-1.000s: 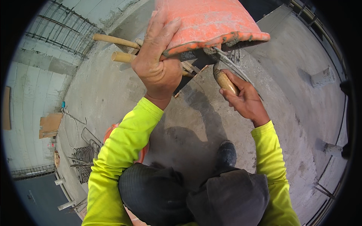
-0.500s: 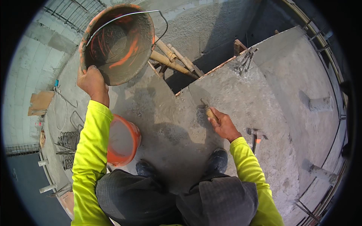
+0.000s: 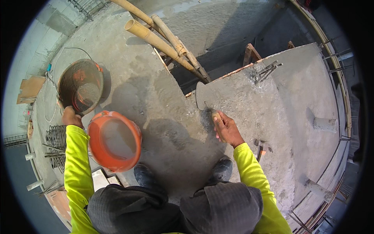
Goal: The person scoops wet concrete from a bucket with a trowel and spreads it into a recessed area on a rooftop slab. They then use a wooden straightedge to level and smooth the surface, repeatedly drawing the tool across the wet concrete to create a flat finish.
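Observation:
My left hand grips the near rim of a cement-smeared orange bucket, which is tilted so its inside shows, its wire handle swung to the far side. Just to the right of that hand stands a second orange bucket with cloudy grey water in it. In my right hand is the wooden handle of a trowel, its grey blade resting on or just over the concrete near the edge of an opening. Blade and slab are alike in colour, so contact is hard to judge.
Bamboo poles lean out of the dark opening ahead. Rebar stubs stick up near its right edge. A hammer lies right of my boots, and pipe stubs stand farther right. Stacked metal bars lie at the left.
The cement-smeared bucket has come down and to the left in my left hand, its handle swinging over to the far side. My right hand still holds the trowel, whose blade now shows more plainly.

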{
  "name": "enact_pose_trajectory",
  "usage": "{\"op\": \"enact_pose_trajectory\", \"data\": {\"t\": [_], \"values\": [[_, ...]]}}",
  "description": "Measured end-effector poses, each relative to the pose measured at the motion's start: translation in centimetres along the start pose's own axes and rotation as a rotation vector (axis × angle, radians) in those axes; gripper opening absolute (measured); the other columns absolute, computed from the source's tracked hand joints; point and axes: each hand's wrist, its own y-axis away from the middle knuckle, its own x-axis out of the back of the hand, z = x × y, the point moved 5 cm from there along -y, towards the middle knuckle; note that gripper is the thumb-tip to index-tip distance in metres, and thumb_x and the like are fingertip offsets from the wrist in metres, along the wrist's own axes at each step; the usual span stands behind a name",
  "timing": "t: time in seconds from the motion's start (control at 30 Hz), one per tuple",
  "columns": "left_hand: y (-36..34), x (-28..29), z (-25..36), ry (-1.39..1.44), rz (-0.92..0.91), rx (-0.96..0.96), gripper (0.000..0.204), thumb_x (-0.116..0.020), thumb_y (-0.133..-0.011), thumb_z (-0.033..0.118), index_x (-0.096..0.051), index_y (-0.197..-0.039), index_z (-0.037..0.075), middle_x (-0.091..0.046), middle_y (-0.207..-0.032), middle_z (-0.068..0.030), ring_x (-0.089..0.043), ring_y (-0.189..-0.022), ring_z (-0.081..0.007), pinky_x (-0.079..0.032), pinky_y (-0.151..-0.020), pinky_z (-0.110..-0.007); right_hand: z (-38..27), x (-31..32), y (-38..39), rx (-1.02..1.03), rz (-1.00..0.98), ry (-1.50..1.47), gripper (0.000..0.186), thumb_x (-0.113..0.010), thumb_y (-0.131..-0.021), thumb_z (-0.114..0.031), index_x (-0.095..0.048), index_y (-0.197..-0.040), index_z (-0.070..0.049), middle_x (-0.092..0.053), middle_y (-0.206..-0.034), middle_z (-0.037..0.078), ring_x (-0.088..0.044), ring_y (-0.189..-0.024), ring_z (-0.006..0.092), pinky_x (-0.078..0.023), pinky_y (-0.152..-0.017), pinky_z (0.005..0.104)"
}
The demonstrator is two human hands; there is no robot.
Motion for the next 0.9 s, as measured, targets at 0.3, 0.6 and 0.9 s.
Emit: {"op": "enact_pose_trajectory", "data": {"t": [0.3,0.6,0.9], "values": [[-3.7,1.3,-6.1,0.089,-0.122,0.124,0.037,-0.059,-0.086,0.015,-0.057,-0.116,-0.006,-0.061,-0.111,-0.02,-0.068,-0.088,-0.0398,-0.061,-0.071,-0.062,-0.7,-1.2,2.2,0.078,0.177,0.036,0.056,-0.058,-0.105,-0.03,-0.044,-0.15,-0.001,-0.057,-0.075,0.004,-0.056,-0.058,0.01,-0.051,-0.053,0.0271],[-5.3,5.6,-8.8,-0.198,0.028,0.283,0.037,-0.055,-0.086,0.017,-0.055,-0.118,-0.002,-0.06,-0.111,-0.0164,-0.065,-0.082,-0.0329,-0.056,-0.066,-0.05,-1.8,-4.9,4.5,0.462,-0.207,0.612,0.05,-0.063,-0.101,-0.019,-0.048,-0.145,-0.002,-0.069,-0.106,0.029,-0.071,-0.092,0.041,-0.056,-0.08,0.0451],[-10.3,7.9,-10.0,-0.245,0.106,0.14,0.048,-0.063,-0.083,0.023,-0.063,-0.109,-0.017,-0.07,-0.105,-0.0231,-0.069,-0.09,-0.0281,-0.053,-0.073,-0.045,-1.2,-4.3,2.4,0.526,-0.138,0.531,0.05,-0.063,-0.101,-0.018,-0.048,-0.145,0.001,-0.071,-0.095,0.027,-0.073,-0.082,0.0339,-0.056,-0.075,0.0381]]}}
